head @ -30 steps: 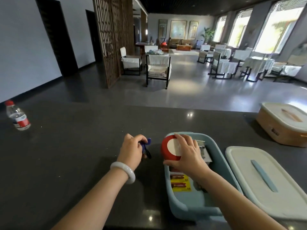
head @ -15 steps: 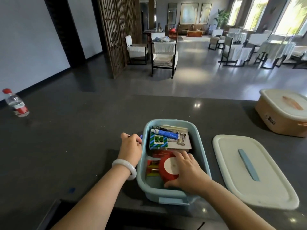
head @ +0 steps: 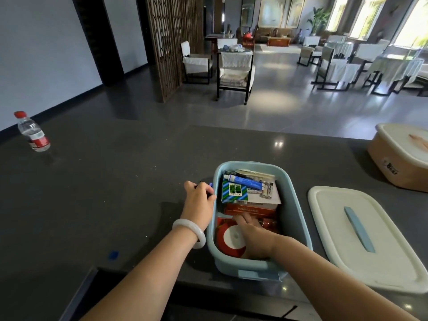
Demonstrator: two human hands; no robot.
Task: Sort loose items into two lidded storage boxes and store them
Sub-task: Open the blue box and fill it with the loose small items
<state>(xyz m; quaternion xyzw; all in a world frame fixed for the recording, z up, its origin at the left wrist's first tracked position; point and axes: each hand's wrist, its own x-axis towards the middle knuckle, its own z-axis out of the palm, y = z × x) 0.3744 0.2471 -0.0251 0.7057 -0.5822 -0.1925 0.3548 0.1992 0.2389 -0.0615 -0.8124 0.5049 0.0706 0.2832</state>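
the dark table (head: pixel 104 205) carries everything, and a clear water bottle (head: pixel 32 133) with a red cap stands far off at its left end. a white lid (head: pixel 361 237) with a blue handle strip lies flat just right of the open blue storage box (head: pixel 298 218), and a peach storage box (head: pixel 403 156) with its lid on sits at the far right edge. the blue storage box holds a green-and-blue carton, a blue tube, a pack of batteries and a red flat box toward the back, with a red ribbon spool (head: pixel 230 237) in the near left corner. the right hand (head: pixel 254 237) reaches down into the box from the near side, palm down, fingers spread loosely over the spool and resting on it; whether it actually grips is hard to tell. the left hand (head: pixel 199 200), a white bangle (head: pixel 190 232) on its wrist, lies on the table against the box's left wall, curled closed around a small blue item (head: pixel 210 184), mostly hidden.
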